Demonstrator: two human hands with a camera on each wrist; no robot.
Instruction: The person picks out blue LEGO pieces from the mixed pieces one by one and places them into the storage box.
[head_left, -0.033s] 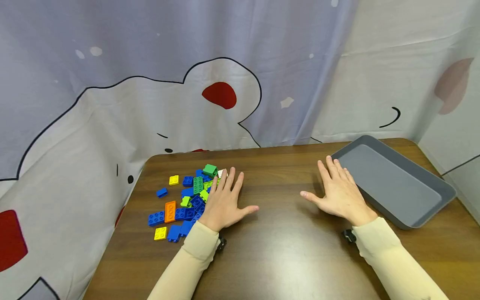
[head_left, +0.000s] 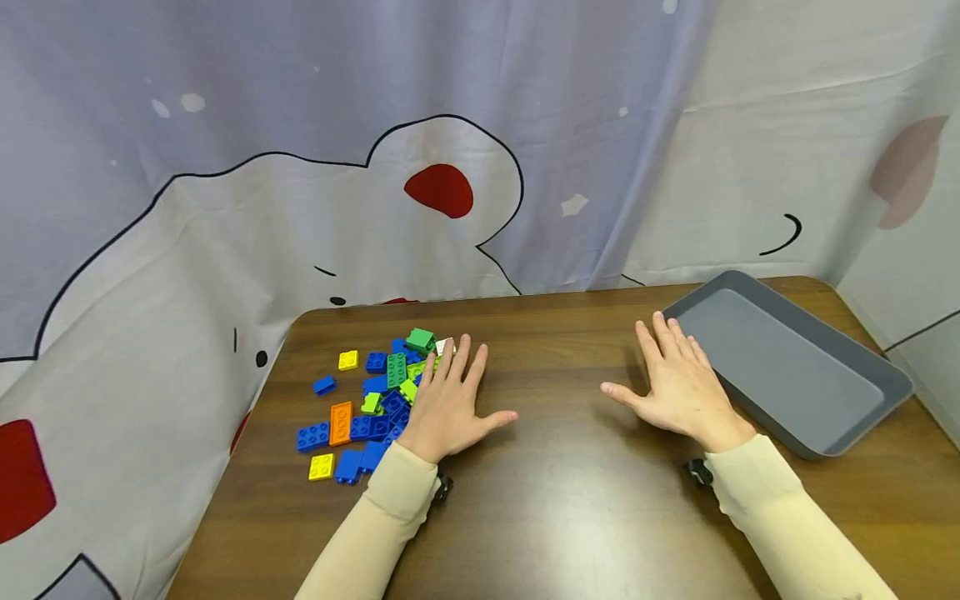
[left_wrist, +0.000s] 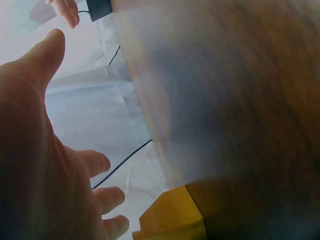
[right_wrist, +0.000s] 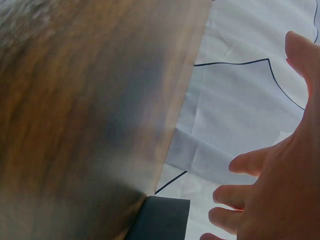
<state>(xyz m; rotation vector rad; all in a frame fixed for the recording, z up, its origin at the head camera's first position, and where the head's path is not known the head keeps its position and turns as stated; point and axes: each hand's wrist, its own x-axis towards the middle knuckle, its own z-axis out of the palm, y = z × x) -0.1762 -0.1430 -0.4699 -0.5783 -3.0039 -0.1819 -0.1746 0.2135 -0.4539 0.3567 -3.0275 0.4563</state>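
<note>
Blocks (head_left: 378,427): toy bricks, mostly blue, lying in a loose pile on L side of table (head_left: 570,517); some partly hidden behind L hand (head_left: 442,417).
Orange brick (head_left: 341,423): lying at L part of pile, w/ a blue brick (head_left: 312,438) just beside it.
Yellow bricks: one (head_left: 321,467) sitting at front of pile, other (head_left: 348,360) sitting toward back L.
Small blue brick (head_left: 324,385): lying apart, L of pile.
Dk green brick (head_left: 397,371): lying toward back of pile; lt green ones showing near it.
Whitish brick (head_left: 446,347): peeking out at back R, by L hand's fingertips.
L hand: hovering at R edge of pile, fingers spreading wide, thumb pointing R, gripping nothing; brick contact can't tell.
R hand (head_left: 682,396): hovering just L of tray (head_left: 802,367), fingers extending straight, thumb sticking out wide to L, gripping nothing; fingertips overlapping tray rim in head view, contact can't tell.
Tray: grey, rectangular, sitting at an angle on R side of table.
Sleeves (head_left: 780,508): cream, covering both forearms; dk item (head_left: 699,472) showing at R wrist, similar at L.
Curtain (head_left: 570,125): cartoon print, hanging behind table.
</note>
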